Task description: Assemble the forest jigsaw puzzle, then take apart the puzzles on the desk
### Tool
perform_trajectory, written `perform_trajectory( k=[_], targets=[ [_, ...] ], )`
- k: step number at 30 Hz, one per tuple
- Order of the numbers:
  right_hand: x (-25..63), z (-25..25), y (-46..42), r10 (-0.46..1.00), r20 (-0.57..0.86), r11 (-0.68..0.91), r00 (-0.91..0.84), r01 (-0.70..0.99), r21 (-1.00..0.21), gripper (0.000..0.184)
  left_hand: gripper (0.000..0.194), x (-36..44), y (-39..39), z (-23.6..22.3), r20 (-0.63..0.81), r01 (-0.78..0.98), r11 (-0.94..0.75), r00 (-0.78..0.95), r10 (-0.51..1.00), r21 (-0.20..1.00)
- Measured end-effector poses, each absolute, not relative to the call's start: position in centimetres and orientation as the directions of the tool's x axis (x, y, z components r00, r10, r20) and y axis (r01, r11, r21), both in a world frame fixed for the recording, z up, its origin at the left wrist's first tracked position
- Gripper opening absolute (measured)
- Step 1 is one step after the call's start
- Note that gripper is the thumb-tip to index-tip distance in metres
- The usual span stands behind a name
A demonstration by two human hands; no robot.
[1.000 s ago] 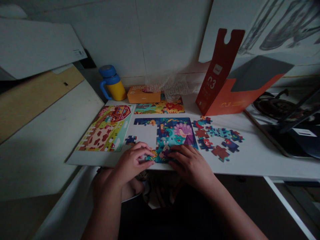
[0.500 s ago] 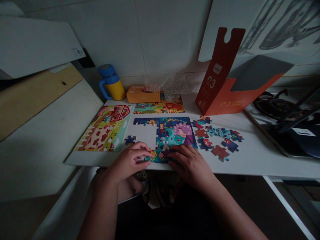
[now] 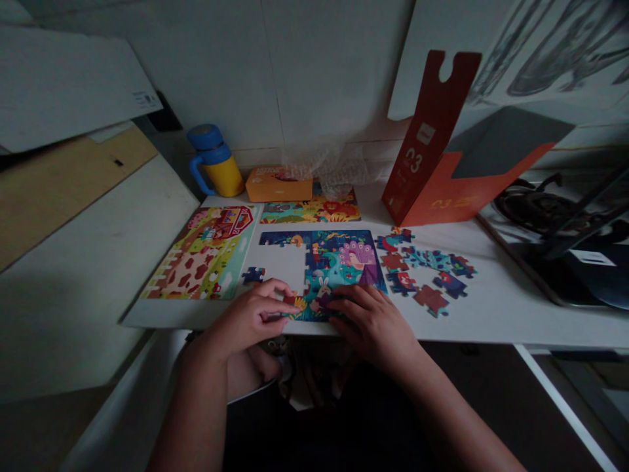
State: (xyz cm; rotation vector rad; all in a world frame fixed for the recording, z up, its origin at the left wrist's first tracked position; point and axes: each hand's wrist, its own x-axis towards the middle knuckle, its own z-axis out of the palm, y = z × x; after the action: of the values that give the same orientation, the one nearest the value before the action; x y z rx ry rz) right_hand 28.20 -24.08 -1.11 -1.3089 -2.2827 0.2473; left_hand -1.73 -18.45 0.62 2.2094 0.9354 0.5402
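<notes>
A partly assembled jigsaw puzzle (image 3: 344, 259) with a peacock and a rabbit lies on the white table, with a gap at its left side. My left hand (image 3: 263, 308) is at its lower left corner, thumb and forefinger closed on the edges of a jigsaw piece (image 3: 298, 304) with a yellow plant. That piece lies against the puzzle's bottom row. Flat across the lower right of the puzzle rests my right hand (image 3: 376, 321), fingers stretched out and holding nothing. A loose dark blue piece (image 3: 253, 275) lies left of the gap.
Several loose pieces (image 3: 432, 300) are scattered right of the puzzle. A farm puzzle (image 3: 196, 265) lies at left, another animal puzzle (image 3: 285, 213) behind. Along the back stand a blue and yellow bottle (image 3: 226, 174), an orange box (image 3: 279, 189), plastic wrap (image 3: 344, 174) and a tall open red-orange box (image 3: 437, 196).
The view has shifted slightly. My left fingers have moved a little at the yellow-plant piece, while my right hand stays in place on the puzzle.
</notes>
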Motion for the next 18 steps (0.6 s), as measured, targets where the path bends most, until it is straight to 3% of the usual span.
perform_trajectory(
  k=[8, 18],
  targets=[
    [28.2, -1.0, -24.1, 0.852, 0.321, 0.517, -0.413, 0.76, -0.393, 0.023, 0.039, -1.9, -19.0, 0.5, 0.152, 0.472, -0.577, 0.672, 0.725, 0.667],
    [28.2, -1.1, -24.2, 0.857, 0.306, 0.51, -0.414, 0.764, -0.395, 0.024, 0.021, -1.1, -19.6, 0.7, 0.149, 0.539, -0.56, 0.624, 0.767, 0.629]
  ],
)
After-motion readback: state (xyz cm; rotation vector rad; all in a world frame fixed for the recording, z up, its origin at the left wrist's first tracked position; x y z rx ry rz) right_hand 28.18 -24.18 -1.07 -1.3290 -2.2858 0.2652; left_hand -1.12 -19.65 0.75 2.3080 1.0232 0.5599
